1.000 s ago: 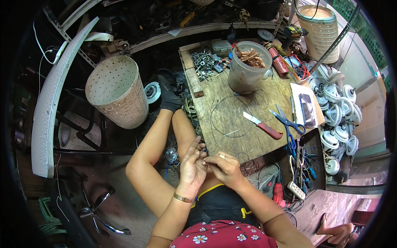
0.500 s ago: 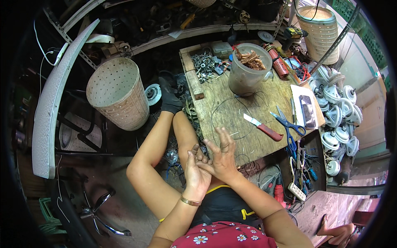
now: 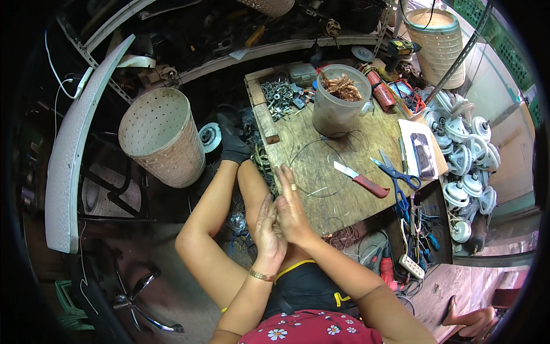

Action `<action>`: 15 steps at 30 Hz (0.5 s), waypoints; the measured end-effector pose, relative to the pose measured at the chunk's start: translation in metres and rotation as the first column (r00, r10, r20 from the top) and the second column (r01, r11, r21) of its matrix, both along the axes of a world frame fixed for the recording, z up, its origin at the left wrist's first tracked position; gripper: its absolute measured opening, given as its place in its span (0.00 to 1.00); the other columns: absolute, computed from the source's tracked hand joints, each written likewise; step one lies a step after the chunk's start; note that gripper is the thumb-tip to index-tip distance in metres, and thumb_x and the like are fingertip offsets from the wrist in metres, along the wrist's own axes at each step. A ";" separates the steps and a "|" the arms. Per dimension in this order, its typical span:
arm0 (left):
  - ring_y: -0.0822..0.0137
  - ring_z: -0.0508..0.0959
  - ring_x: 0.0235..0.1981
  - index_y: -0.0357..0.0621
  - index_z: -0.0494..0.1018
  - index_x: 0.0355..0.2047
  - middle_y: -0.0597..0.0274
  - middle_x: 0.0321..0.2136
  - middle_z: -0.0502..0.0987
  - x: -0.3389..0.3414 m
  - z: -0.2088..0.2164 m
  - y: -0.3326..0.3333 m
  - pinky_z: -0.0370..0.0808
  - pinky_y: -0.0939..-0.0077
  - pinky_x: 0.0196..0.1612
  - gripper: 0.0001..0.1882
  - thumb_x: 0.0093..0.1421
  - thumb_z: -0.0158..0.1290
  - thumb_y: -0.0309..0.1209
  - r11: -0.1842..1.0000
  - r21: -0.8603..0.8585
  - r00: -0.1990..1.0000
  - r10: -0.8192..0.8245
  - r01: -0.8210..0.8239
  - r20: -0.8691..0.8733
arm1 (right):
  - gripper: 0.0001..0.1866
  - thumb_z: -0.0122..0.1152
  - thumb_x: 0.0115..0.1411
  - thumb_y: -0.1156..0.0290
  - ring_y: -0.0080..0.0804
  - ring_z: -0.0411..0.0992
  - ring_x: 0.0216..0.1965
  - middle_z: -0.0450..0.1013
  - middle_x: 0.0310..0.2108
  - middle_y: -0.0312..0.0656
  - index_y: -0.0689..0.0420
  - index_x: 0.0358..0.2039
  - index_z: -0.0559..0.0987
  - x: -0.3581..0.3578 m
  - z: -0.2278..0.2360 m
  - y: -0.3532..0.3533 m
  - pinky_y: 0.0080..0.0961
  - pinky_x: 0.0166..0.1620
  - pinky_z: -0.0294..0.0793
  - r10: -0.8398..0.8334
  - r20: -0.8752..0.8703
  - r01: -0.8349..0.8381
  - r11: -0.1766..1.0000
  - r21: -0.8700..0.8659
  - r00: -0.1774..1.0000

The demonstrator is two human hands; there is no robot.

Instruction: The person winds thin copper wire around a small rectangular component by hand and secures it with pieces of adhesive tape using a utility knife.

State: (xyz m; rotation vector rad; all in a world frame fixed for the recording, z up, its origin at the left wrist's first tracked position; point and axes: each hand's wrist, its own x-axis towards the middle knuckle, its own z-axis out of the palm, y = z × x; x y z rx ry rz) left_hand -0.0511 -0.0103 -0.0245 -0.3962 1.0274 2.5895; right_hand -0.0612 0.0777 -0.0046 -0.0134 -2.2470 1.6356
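Note:
My left hand [image 3: 268,234] and my right hand [image 3: 292,213] meet palm to palm above my lap, at the near left edge of the wooden table [image 3: 312,198]. Both have their fingers stretched out, and no object shows between them. Dark smudges mark the fingers. On the tabletop, right of my hands, lies a knife with a red-brown handle [image 3: 371,186]. Beyond it rest blue-handled scissors [image 3: 395,175]. Loops of thin dark wire [image 3: 329,148] spread over the wood. A cloudy plastic pitcher [image 3: 332,117] stands farther back, holding copper scraps [image 3: 342,88].
Screws and small metal parts [image 3: 278,100] are heaped at the table's far left. A phone [image 3: 423,155] lies on white paper at the right. White pulley-like wheels [image 3: 472,149] pile up beyond. A perforated basket [image 3: 163,137] stands left; a tool tray [image 3: 424,229] sits near right.
My right hand has moved left and its spread fingers have come together against my left palm. The view has shifted slightly; the table things have stayed put.

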 end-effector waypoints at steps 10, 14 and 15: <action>0.60 0.58 0.61 0.44 0.52 0.62 0.56 0.61 0.56 0.005 0.000 -0.015 0.52 0.64 0.62 0.33 0.65 0.33 0.53 0.973 0.210 0.996 -0.086 0.091 -0.033 | 0.41 0.21 0.62 0.39 0.54 0.29 0.67 0.35 0.66 0.56 0.60 0.65 0.45 -0.010 -0.017 -0.027 0.53 0.63 0.29 0.012 0.143 -0.037 0.984 0.172 0.990; 0.61 0.52 0.63 0.49 0.47 0.64 0.61 0.64 0.51 -0.001 -0.002 -0.011 0.48 0.61 0.63 0.36 0.63 0.29 0.58 0.987 0.124 0.984 -0.083 0.103 -0.159 | 0.41 0.19 0.62 0.40 0.53 0.28 0.67 0.36 0.66 0.56 0.61 0.64 0.45 -0.004 -0.014 -0.028 0.50 0.64 0.29 0.157 0.104 -0.165 0.984 0.067 0.982; 0.62 0.51 0.64 0.50 0.46 0.64 0.63 0.65 0.49 -0.006 -0.009 -0.014 0.47 0.60 0.63 0.36 0.63 0.29 0.58 0.992 0.093 0.977 -0.061 0.082 -0.207 | 0.41 0.18 0.62 0.40 0.53 0.28 0.67 0.36 0.66 0.56 0.61 0.64 0.45 0.001 -0.009 -0.034 0.49 0.64 0.29 0.228 0.069 -0.231 0.972 0.045 0.971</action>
